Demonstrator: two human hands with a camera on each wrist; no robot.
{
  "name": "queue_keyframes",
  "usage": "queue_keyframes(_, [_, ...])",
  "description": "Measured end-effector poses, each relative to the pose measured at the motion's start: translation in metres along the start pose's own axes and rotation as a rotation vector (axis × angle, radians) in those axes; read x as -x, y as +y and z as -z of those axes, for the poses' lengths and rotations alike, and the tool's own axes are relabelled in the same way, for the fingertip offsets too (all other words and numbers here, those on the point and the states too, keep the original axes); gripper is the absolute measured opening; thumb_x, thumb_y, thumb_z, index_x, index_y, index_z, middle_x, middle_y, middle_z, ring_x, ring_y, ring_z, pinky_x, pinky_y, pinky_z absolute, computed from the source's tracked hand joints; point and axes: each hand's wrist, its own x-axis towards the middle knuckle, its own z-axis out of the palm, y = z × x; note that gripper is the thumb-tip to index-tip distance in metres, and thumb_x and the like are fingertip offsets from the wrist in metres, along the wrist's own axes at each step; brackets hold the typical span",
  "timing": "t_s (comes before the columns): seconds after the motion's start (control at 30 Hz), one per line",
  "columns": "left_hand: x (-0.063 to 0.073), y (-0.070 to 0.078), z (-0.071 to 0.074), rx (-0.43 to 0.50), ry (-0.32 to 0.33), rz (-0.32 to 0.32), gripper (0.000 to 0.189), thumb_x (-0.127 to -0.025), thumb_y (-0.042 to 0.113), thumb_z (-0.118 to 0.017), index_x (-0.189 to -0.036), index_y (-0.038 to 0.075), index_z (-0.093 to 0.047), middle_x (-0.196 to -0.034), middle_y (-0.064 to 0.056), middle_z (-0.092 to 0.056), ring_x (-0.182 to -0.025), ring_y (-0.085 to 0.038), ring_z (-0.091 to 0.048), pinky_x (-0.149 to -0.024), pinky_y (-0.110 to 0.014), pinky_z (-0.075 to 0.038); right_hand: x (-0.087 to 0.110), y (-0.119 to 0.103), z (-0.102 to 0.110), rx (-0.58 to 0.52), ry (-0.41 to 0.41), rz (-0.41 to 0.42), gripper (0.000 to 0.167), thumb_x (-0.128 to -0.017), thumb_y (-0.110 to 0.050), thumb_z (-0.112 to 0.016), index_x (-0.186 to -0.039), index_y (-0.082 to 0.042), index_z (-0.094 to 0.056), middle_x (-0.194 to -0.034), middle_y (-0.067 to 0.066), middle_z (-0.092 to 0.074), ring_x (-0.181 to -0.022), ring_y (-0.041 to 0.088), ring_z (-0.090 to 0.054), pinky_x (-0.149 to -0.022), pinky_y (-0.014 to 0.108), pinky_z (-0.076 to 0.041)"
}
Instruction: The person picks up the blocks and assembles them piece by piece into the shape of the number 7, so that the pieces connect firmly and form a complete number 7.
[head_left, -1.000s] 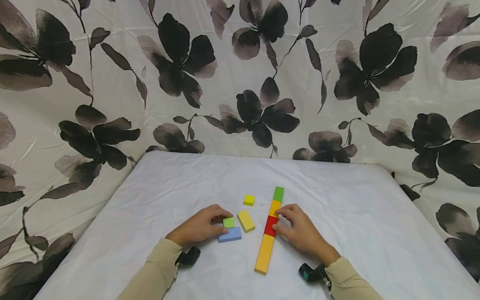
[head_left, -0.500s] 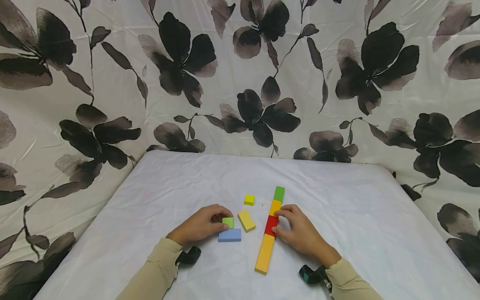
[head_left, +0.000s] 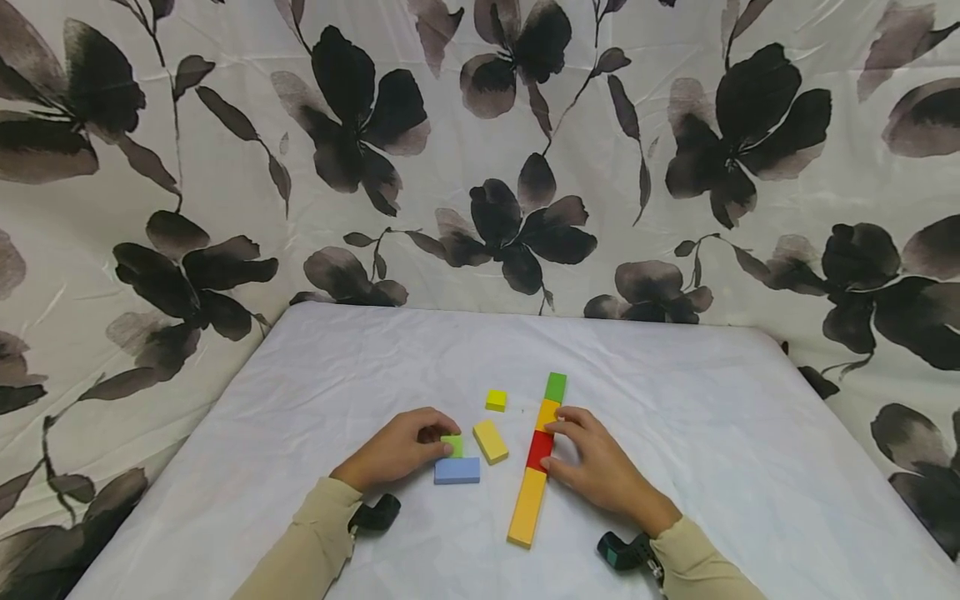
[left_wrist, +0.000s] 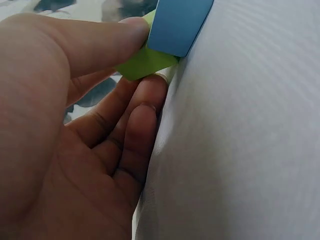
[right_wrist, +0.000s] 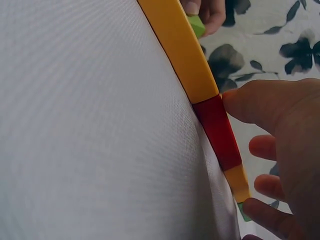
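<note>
My left hand (head_left: 401, 446) pinches a small light green block (left_wrist: 142, 65) between thumb and fingers. Right at the front of that block lies a blue rectangular block (head_left: 457, 471), its long side running across the table; the left wrist view has its blue face beside the thumb. A line of blocks stretches away from me: a long orange block (head_left: 528, 508), a red block (head_left: 538, 451), a shorter orange block (head_left: 547, 415) and a green block (head_left: 556, 387). On the line's right side my right hand (head_left: 603, 467) rests its thumb against the red block and its index finger at the shorter orange one.
Between the left hand and the line lies a pale yellow rectangular block (head_left: 491, 442), slightly turned. Behind it sits a small bright yellow block (head_left: 496, 400). A white cloth covers the table (head_left: 375, 358), and a floral curtain (head_left: 450, 125) hangs behind it.
The light green block has shifted slightly left in my left hand's pinch. The blue block has turned a little and now lies straighter. My right hand stays against the line.
</note>
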Motion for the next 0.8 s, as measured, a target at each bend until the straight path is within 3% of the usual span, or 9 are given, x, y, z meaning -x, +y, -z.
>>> queue_keyframes(0.27, [0.0,0.002,0.001,0.002,0.035,0.025,0.026,-0.094,0.017,-0.071,-0.119,0.023,-0.071,-0.103,0.01,-0.062,-0.095,-0.015,-0.055,-0.086,-0.035,-0.048,-0.002,0.002,-0.001,-0.001,-0.031,0.006,0.044,-0.088,-0.031,-0.079,-0.128,-0.018,-0.067,-0.149,0.004,-0.045,-0.136,0.025,-0.042,-0.108,0.048,-0.04])
queue_keyframes(0.57, [-0.008,0.011,0.003,0.029,0.076,0.055,0.041,-0.098,0.021,-0.066,-0.138,0.028,-0.063,-0.104,0.006,-0.058,-0.096,-0.017,-0.053,-0.087,-0.039,-0.046,-0.002,0.005,0.003,-0.005,-0.056,-0.016,0.043,-0.089,-0.032,-0.077,-0.129,-0.018,-0.067,-0.149,0.001,-0.046,-0.137,0.027,-0.039,-0.109,0.052,-0.037])
queue_keyframes(0.8, [-0.011,0.011,0.002,0.066,0.097,0.056,0.032,-0.099,0.02,-0.065,-0.13,0.027,-0.068,-0.105,0.004,-0.06,-0.095,-0.017,-0.054,-0.082,-0.036,-0.046,-0.002,0.006,0.0,-0.003,-0.069,-0.023,0.041,-0.09,-0.034,-0.076,-0.127,-0.02,-0.068,-0.15,0.0,-0.045,-0.138,0.028,-0.039,-0.109,0.052,-0.036])
